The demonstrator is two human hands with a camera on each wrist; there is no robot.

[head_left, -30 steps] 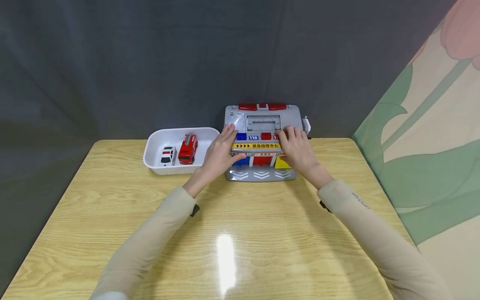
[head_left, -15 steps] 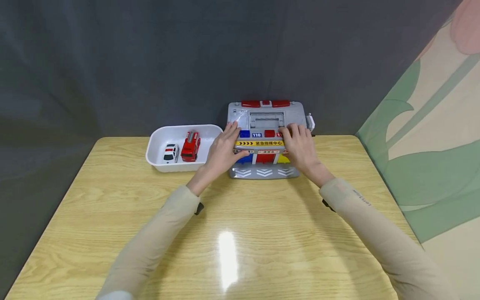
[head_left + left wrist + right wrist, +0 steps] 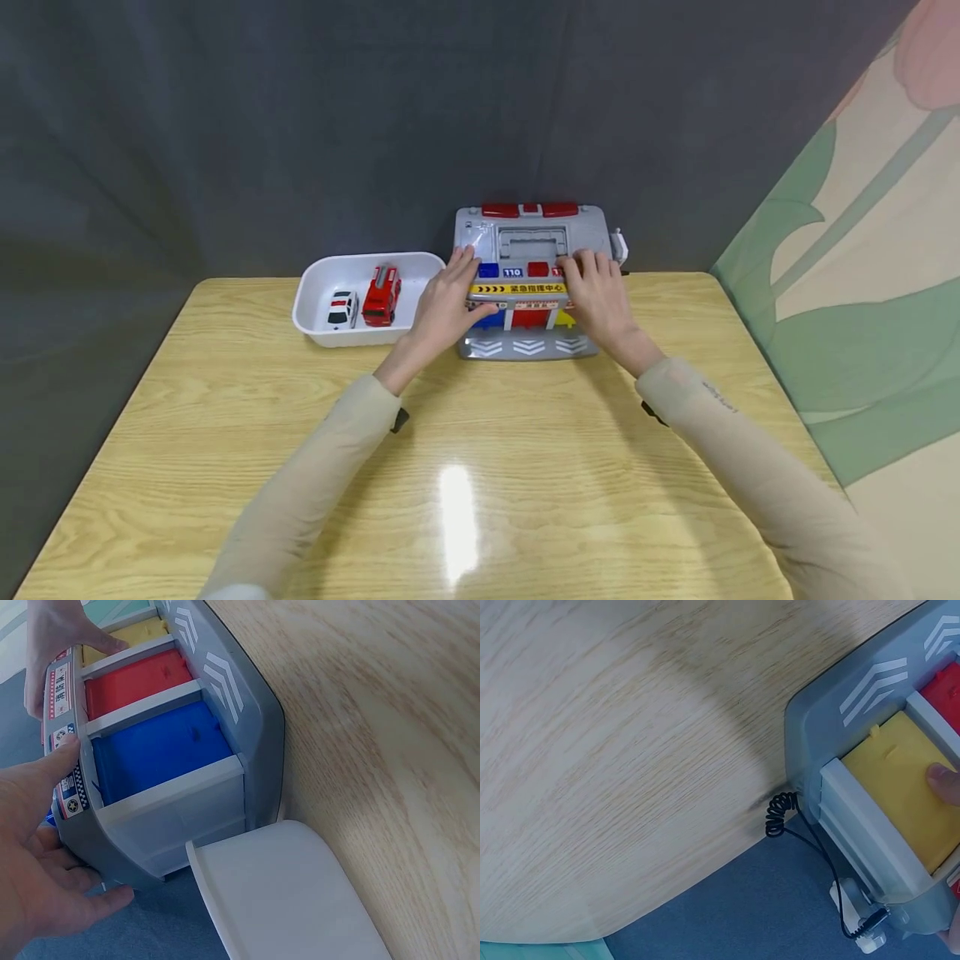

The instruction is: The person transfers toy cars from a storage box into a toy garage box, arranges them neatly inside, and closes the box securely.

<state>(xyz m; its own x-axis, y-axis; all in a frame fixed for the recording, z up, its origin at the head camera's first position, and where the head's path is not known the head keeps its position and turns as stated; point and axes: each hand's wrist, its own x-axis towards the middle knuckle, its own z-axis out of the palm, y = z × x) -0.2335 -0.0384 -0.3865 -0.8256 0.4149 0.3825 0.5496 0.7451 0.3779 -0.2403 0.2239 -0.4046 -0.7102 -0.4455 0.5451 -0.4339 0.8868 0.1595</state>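
A grey toy rescue garage [image 3: 517, 289] stands at the back of the table. Its front has a blue door [image 3: 165, 750], a red door [image 3: 139, 684] and a yellow door [image 3: 900, 784], all lying in their frames. My left hand [image 3: 442, 302] grips the left front of the roof, thumb on the sign strip and fingers over the top. On the right side my right hand [image 3: 600, 302] curls its fingers over the roof edge. Its thumb touches the yellow door in the right wrist view.
Left of the garage, a white tray [image 3: 315, 333] holds a white toy car [image 3: 342, 309] and a red toy fire truck [image 3: 382, 296]. A white handset [image 3: 851, 919] with a black coiled cord [image 3: 781, 814] hangs on the garage's right side. Behind is a dark curtain [image 3: 337, 125].
The yellow door, tilted outward a second ago, has swung inward under my right thumb. Both hands keep their places on the roof, and the view has shifted slightly.
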